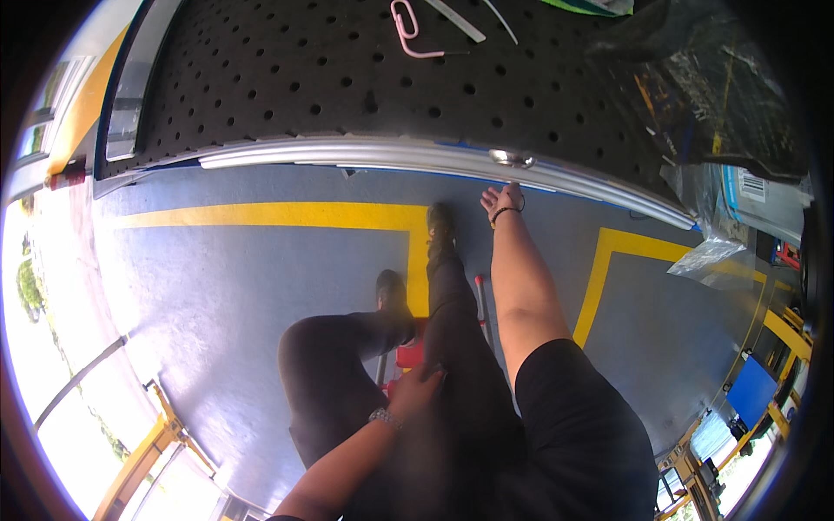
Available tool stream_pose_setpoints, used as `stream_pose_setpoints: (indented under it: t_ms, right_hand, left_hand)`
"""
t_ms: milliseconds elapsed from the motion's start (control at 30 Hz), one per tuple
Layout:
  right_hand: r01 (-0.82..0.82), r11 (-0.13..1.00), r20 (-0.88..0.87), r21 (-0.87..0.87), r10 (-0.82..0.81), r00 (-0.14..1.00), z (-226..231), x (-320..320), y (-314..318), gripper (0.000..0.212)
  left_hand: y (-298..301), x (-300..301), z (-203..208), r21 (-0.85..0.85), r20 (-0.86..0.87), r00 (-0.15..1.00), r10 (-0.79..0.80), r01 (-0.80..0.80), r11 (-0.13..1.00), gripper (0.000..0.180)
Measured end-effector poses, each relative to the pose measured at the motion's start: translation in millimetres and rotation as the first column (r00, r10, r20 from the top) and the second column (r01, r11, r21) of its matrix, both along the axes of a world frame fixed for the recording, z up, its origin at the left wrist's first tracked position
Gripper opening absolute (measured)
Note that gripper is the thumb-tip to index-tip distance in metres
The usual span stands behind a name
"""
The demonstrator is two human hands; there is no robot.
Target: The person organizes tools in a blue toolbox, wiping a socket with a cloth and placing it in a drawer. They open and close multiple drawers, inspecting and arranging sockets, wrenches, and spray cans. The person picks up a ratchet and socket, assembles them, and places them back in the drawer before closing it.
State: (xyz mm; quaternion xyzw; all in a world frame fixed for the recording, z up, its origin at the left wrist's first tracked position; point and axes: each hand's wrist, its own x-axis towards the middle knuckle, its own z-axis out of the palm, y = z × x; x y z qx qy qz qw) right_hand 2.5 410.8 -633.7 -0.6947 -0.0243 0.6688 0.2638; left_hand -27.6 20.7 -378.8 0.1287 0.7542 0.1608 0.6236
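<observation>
Bare and palm partly upward, my right hand (502, 201) reaches the silver front rail (382, 154) of a black perforated surface (287, 91). Its fingers are loosely curled and apart; the fingertip nearest the rail is partly hidden under the edge. Just above that hand, a shiny oval metal piece (511, 158) sits on the rail. My left hand (415, 392) rests on my dark-trousered thigh with fingers laid over it, nothing visible in it. Farther back on the perforated surface lie a pink bent hook (405, 33), a flat grey strip (458, 22) and a thin white strip (502, 21).
Clear and dark plastic bags (708, 95) cover the right end of the surface, beside a pale package (769, 204). Between my legs shows a red seat or stool part (410, 354). Yellow lines (287, 214) mark the grey floor. Yellow-framed equipment (786, 334) stands at right.
</observation>
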Motion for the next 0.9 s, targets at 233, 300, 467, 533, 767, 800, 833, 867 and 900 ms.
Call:
stream_pose_setpoints:
  t_ms: [233, 300, 467, 533, 767, 800, 833, 867, 900]
  right_hand:
    - [0.394, 0.918, -0.414, 0.054, -0.338, 0.845, -87.2, -9.2, -7.2, 0.07]
    - [0.388, 0.919, -0.446, 0.071, -0.319, 0.836, -88.6, -7.1, -6.8, 0.074]
    - [0.329, 0.937, -0.446, 0.122, -0.244, 0.861, -88.1, 8.7, -23.1, 0.085]
    - [0.239, 0.966, -0.375, 0.096, -0.188, 0.908, -66.9, 11.2, -38.5, 0.09]
    - [-0.141, 0.987, -0.001, -0.08, 0.142, 0.99, 6.4, 49.7, -107.1, 0.093]
    - [-0.2, 0.978, -0.001, -0.065, 0.2, 0.98, 14.0, 57.4, -115.5, 0.097]
    - [-0.23, 0.972, 0.039, -0.041, 0.232, 0.972, 15.5, 68.0, -120.4, 0.092]
    - [-0.302, 0.953, 0.077, -0.028, 0.303, 0.95, 24.7, 73.0, -123.9, 0.09]
    - [-0.373, 0.928, 0.114, -0.017, 0.373, 0.921, 34.5, 78.6, -127.1, 0.088]
  left_hand:
    - [-9.7, 4.6, -5.9, 0.122, -0.037, 0.998, -0.053, 0.057, 0.991, 0.036]
    - [-6.5, 3.2, -4.9, 0.066, -0.064, 0.994, -0.092, 0.096, 0.993, 0.035]
    - [0.9, 4.2, 3.4, 0.087, -0.039, 0.996, -0.074, 0.078, 0.993, 0.036]
    - [12.9, 1.8, 7.5, 0.038, -0.01, 0.993, -0.118, 0.118, 0.992, 0.036]
    - [24.3, 2.0, 14.8, 0.052, 0.0, 1.0, 0.009, -0.009, 0.999, 0.035]
    - [13.6, 7.2, 0.2, 0.109, -0.01, 0.999, 0.034, -0.032, 0.994, 0.035]
    - [6.5, 8.8, -6.1, 0.17, -0.019, 0.998, 0.053, -0.049, 0.984, 0.034]
    - [7.3, 7.8, -4.7, 0.193, -0.028, 0.998, 0.055, -0.048, 0.98, 0.034]
    - [8.6, 6.7, -3.4, 0.216, -0.038, 0.998, 0.057, -0.048, 0.975, 0.034]
